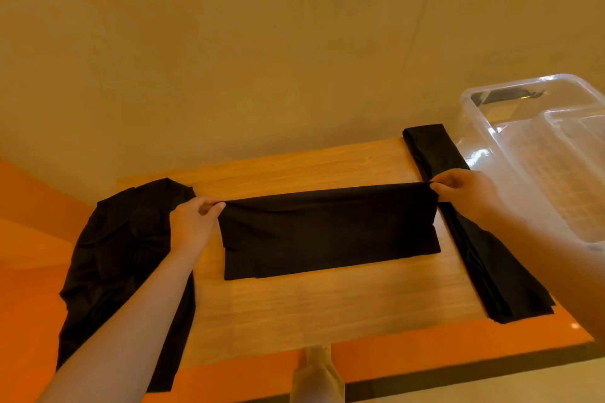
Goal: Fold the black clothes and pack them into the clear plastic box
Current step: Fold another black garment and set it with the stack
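A black garment (pixel 327 232), partly folded into a wide rectangle, lies in the middle of the wooden table (pixel 327 311). Its far edge is lifted off the table and stretched between both hands, while its near edge rests flat on the wood. The left hand (pixel 193 222) pinches the left corner of the lifted edge between thumb and fingers. The right hand (pixel 465 191) pinches the right corner in the same way.

To the right, a second black garment (pixel 474 239), folded into a long narrow strip, lies on the table from the far edge to the near edge and passes under the right hand. To the left, a crumpled black garment (pixel 121 255) hangs partly over the table edge, under the left forearm.

The clear plastic box (pixel 510 147) stands at the far right, just beside the long strip. Something dark shows through its far wall, but I cannot tell what it is.
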Action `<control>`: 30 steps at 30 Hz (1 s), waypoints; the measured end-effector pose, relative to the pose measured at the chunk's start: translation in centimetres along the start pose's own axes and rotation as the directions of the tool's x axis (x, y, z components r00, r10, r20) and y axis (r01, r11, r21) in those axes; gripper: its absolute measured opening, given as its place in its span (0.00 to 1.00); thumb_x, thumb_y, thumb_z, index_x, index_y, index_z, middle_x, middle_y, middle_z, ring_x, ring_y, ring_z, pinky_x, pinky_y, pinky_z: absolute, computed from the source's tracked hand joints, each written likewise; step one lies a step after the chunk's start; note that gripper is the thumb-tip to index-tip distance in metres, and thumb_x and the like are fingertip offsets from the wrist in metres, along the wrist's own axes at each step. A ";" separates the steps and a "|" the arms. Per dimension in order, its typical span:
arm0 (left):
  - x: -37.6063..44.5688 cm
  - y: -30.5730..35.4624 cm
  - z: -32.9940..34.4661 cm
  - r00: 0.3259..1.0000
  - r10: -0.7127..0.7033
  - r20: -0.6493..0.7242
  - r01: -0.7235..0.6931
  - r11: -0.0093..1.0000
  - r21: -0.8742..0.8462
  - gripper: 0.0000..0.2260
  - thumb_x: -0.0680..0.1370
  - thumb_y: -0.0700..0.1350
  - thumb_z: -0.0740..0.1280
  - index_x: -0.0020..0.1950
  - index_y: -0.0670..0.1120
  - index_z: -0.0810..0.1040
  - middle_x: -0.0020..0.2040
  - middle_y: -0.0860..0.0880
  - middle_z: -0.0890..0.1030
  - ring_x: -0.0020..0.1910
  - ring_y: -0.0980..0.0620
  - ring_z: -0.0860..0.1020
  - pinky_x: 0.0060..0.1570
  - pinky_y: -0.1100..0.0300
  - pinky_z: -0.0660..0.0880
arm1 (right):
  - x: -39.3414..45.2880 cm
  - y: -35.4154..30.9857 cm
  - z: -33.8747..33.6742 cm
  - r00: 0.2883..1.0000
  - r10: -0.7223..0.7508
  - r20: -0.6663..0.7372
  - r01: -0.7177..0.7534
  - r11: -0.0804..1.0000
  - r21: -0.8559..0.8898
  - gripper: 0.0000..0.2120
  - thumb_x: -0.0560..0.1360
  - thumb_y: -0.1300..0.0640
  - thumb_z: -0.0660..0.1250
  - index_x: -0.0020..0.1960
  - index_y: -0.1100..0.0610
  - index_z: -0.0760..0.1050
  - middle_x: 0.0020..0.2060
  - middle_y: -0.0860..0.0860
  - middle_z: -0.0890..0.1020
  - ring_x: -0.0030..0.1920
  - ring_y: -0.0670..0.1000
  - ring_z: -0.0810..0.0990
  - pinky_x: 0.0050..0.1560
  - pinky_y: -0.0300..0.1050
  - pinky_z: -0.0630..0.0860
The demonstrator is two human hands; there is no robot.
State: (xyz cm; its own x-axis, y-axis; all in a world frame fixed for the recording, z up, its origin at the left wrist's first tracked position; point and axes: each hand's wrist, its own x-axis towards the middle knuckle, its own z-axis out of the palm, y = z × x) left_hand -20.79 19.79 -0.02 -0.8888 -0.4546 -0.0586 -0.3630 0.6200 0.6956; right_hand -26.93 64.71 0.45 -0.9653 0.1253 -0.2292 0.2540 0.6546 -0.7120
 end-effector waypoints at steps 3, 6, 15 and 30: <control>2.7 0.4 0.8 0.999 -0.034 0.010 0.034 0.999 0.008 0.10 0.77 0.45 0.69 0.55 0.42 0.82 0.48 0.48 0.80 0.47 0.55 0.76 0.49 0.61 0.71 | 2.5 -1.3 0.6 0.999 0.043 -0.016 -0.044 0.999 -0.015 0.08 0.76 0.58 0.68 0.54 0.58 0.79 0.44 0.51 0.82 0.45 0.50 0.82 0.48 0.42 0.75; 5.0 0.6 1.5 0.997 -0.068 0.021 0.068 0.998 -0.009 0.10 0.77 0.46 0.70 0.54 0.42 0.82 0.48 0.46 0.82 0.49 0.51 0.78 0.50 0.59 0.72 | 4.7 -2.1 1.2 0.995 0.095 -0.039 -0.094 0.995 0.019 0.09 0.75 0.58 0.69 0.55 0.58 0.79 0.46 0.52 0.83 0.46 0.51 0.82 0.55 0.48 0.77; 5.0 4.4 2.5 0.984 -0.149 0.101 0.164 0.973 -0.162 0.06 0.76 0.49 0.71 0.49 0.48 0.81 0.45 0.52 0.82 0.46 0.55 0.79 0.43 0.65 0.72 | 3.7 -5.8 3.7 0.962 0.273 -0.021 -0.239 0.874 0.423 0.07 0.72 0.57 0.73 0.50 0.54 0.80 0.48 0.52 0.83 0.50 0.50 0.82 0.49 0.42 0.79; -6.9 10.9 8.0 0.974 -0.039 0.224 0.124 0.917 -0.378 0.06 0.76 0.46 0.70 0.52 0.50 0.83 0.44 0.60 0.81 0.43 0.68 0.76 0.47 0.73 0.73 | -8.1 -12.3 13.1 0.958 0.223 0.179 -0.285 0.693 0.663 0.04 0.72 0.56 0.72 0.46 0.53 0.83 0.43 0.49 0.85 0.51 0.49 0.82 0.59 0.50 0.77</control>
State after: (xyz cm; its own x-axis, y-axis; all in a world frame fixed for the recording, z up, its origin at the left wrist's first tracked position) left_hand -20.89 34.78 2.22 -0.9141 -0.3231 -0.2448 -0.3372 0.2708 0.9016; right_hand -21.41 45.85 2.38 -0.8576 0.1327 -0.4969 0.4909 -0.0764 -0.8678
